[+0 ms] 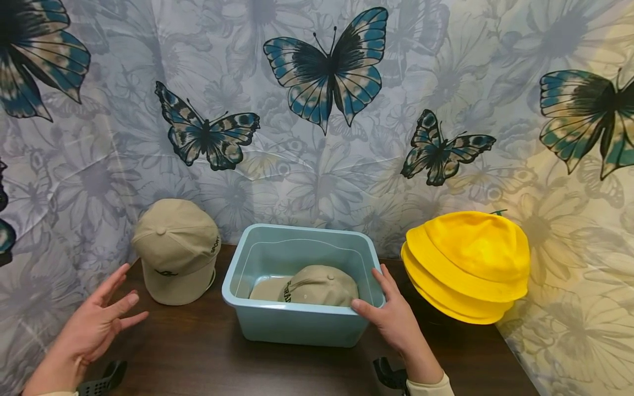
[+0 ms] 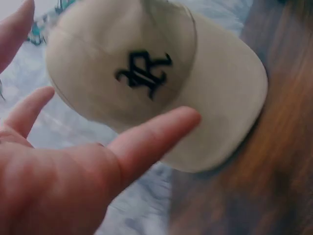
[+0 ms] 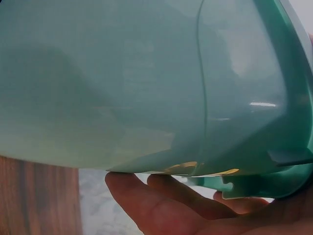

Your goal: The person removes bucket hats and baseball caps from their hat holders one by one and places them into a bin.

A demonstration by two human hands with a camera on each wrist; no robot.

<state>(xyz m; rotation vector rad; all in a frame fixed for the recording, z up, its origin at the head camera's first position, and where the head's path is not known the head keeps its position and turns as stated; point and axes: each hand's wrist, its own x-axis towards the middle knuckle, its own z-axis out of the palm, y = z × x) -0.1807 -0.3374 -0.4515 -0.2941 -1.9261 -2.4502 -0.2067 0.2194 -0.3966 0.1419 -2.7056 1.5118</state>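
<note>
A light blue plastic bin [image 1: 302, 325] stands on the table at the centre of the head view. Inside it lies a beige baseball cap [image 1: 324, 283], its brim toward the left. My right hand [image 1: 396, 316] grips the bin's right front corner, thumb over the front rim and fingers along the right side. In the right wrist view, fingers [image 3: 161, 200] press against the bin's outer wall [image 3: 122, 98]. To the left, my left hand [image 1: 101, 322] is spread beside beige baseball caps [image 1: 175, 242] with dark embroidered letters, holding nothing.
Yellow bucket hats [image 1: 470, 258] sit stacked at the right of the dark wooden table [image 1: 193, 352]. Behind everything hangs a grey floral cloth with large butterflies [image 1: 332, 71], close to the table's back edge.
</note>
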